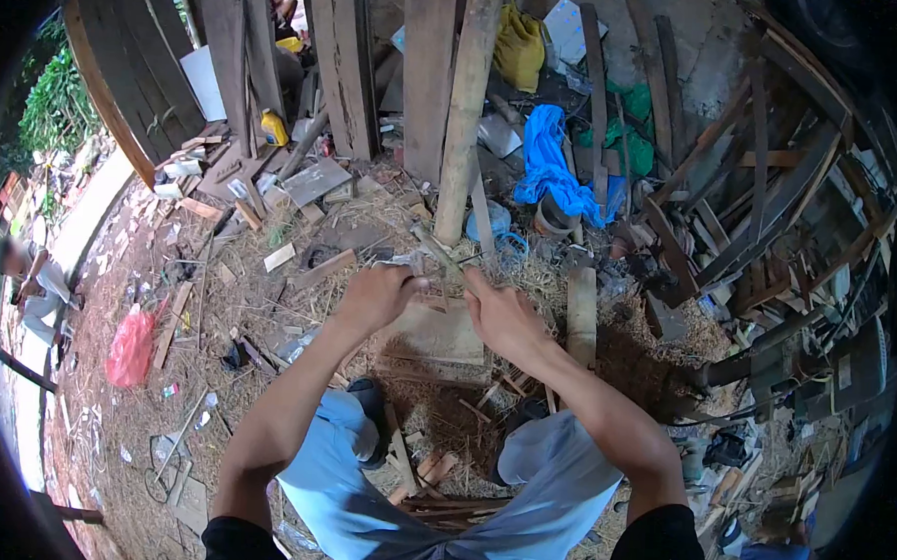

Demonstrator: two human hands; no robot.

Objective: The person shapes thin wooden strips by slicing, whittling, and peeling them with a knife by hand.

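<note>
Both my hands are over a pale wooden block (434, 335) that lies on the ground between my feet. My right hand (504, 314) is closed around one end of a long, thin grey-green blade-like tool (436, 249), which slants away to the upper left. Whether it is a knife cannot be told. My left hand (373, 299) has its fingers curled in a pinch. By its fingertips is a small reddish-brown piece of wood (431, 302), above the block's far edge. The fingers partly hide what they grip.
A wooden post (463, 121) rises just beyond my hands. Wood scraps and shavings litter the ground. A blue tarp (549, 159) and yellow sack (520, 48) lie behind, timber (763, 184) is piled right, and a pink plastic bag (131, 346) is left. A person (38, 282) sits far left.
</note>
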